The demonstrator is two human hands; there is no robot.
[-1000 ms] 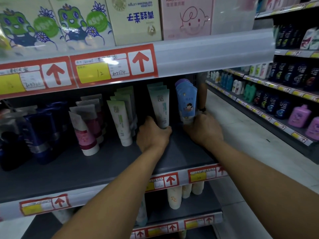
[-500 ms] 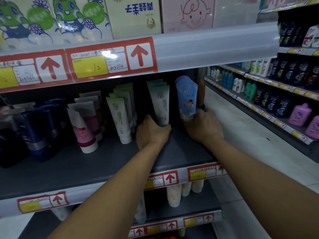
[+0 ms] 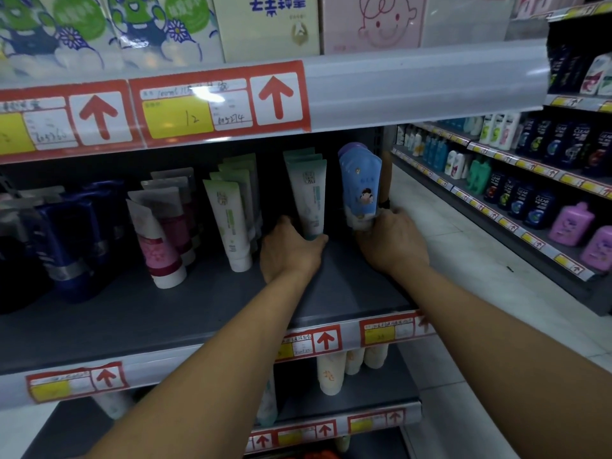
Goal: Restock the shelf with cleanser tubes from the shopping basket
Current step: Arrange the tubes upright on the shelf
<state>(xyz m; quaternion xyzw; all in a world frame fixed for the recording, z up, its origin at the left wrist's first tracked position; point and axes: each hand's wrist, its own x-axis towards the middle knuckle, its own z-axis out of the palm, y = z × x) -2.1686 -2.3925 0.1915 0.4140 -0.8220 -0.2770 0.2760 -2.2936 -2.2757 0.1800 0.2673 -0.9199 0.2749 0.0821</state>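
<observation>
Shop aisle w/ dark grey shelf (image 3: pixel 205 313), red-arrow price tags along its front edge. White-green cleanser tube (image 3: pixel 309 200) stands upright on the shelf, cap down, crimped end up, long axis vertical w/ slight lean left; at least 2 more of same kind visible behind it in a row. Left hand (image 3: pixel 289 251) has fingers curled round that tube's base. Just right, blue tube (image 3: pixel 361 190) w/ cartoon figure, also upright & cap down, front of a row of approx 3; right hand (image 3: pixel 392 245) grips its lower end. Further left: row of white-green tubes (image 3: pixel 228 223), pink-white tubes (image 3: pixel 159 240), dark blue tubes (image 3: pixel 66 240), counts unclear. Boxes (image 3: pixel 268 24) on shelf above. Shampoo bottles (image 3: pixel 536 167) across the aisle, right.
</observation>
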